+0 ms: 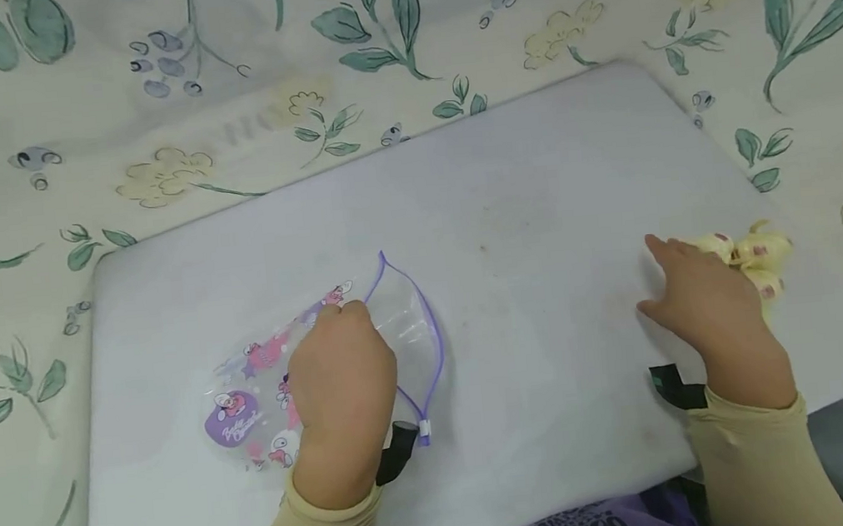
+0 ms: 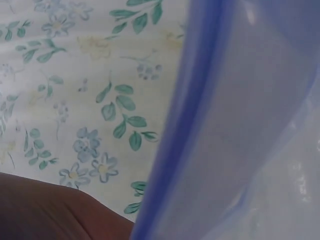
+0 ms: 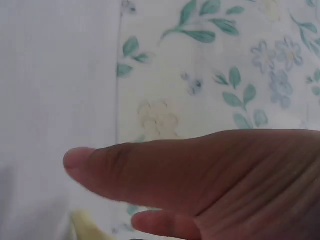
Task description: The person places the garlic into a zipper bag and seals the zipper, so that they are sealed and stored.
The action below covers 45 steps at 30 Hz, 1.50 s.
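Note:
A clear plastic zip bag [image 1: 267,356], printed with pink and purple cartoon figures, lies on the white board at the left. Its purple-edged mouth gapes towards the right, with a slider at the near end. My left hand [image 1: 343,378] grips the bag near its mouth with curled fingers; those fingertips are hidden in the head view. The purple rim [image 2: 187,115] crosses the left wrist view up close. At the right, my right hand [image 1: 714,296] reaches over a cluster of small yellow wrapped pieces [image 1: 762,251] with reddish marks. Its thumb [image 3: 125,170] is extended.
The white board [image 1: 537,203] lies on a cloth [image 1: 243,120] patterned with leaves and flowers. The yellow pieces are near the board's right edge. A dark strap end [image 1: 679,388] sticks out at the right wrist, and another [image 1: 396,451] at the left.

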Motion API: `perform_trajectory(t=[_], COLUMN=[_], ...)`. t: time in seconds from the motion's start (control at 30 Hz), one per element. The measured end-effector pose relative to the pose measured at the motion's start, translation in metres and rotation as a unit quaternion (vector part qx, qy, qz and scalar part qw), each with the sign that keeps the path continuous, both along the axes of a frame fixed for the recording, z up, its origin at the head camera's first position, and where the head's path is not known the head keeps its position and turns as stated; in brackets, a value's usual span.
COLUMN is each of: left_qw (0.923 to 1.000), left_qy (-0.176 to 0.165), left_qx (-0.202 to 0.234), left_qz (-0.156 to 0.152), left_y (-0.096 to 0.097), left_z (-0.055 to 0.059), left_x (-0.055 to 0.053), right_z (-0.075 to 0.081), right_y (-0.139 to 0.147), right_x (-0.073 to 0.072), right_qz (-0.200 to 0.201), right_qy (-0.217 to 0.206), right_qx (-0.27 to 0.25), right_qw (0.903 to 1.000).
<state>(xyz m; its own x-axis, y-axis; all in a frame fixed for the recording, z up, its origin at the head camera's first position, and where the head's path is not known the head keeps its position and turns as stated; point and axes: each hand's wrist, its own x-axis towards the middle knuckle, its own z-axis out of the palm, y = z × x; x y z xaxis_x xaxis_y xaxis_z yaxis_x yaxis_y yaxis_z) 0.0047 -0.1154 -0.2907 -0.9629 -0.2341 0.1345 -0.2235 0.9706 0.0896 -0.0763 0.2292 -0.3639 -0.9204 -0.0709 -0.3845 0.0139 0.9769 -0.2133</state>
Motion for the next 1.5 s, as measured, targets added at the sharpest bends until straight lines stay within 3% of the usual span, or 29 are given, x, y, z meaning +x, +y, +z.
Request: perform_trajectory(t=[0.13, 0.3, 0.57, 0.73, 0.93, 1.1, 1.33, 1.5], left_qw=[0.9995, 0.9978, 0.9962, 0.9971, 0.9979, 0.9983, 0.9977, 0.9970], left_qy=[0.029, 0.062, 0.077, 0.067, 0.056, 0.048, 0.058, 0.070], left_qx=[0.009, 0.022, 0.040, 0.036, 0.034, 0.033, 0.034, 0.031], left_qz=[0.004, 0.011, -0.002, -0.005, -0.002, 0.002, -0.001, -0.006], left_y=[-0.004, -0.008, -0.004, -0.006, -0.006, -0.006, -0.007, -0.007], left_z=[0.001, -0.001, -0.004, -0.003, -0.004, -0.006, -0.007, -0.008], left_x=[0.003, 0.006, 0.004, 0.006, 0.006, 0.007, 0.007, 0.006], right_z=[0.010, 0.007, -0.010, -0.023, -0.035, -0.038, -0.037, -0.034], right_y=[0.024, 0.046, 0.071, 0.074, 0.076, 0.066, 0.023, -0.020], right_x=[0.004, 0.009, 0.014, 0.007, -0.005, -0.022, -0.033, -0.034], right_qz=[-0.038, -0.058, -0.113, -0.115, -0.090, -0.053, -0.011, 0.070], right_qy=[0.057, 0.097, 0.017, 0.037, 0.076, 0.071, 0.048, 0.068], right_qx=[0.005, -0.016, -0.033, -0.037, -0.051, -0.064, -0.085, -0.094], right_qw=[0.9976, 0.9935, 0.9929, 0.9919, 0.9917, 0.9940, 0.9952, 0.9908])
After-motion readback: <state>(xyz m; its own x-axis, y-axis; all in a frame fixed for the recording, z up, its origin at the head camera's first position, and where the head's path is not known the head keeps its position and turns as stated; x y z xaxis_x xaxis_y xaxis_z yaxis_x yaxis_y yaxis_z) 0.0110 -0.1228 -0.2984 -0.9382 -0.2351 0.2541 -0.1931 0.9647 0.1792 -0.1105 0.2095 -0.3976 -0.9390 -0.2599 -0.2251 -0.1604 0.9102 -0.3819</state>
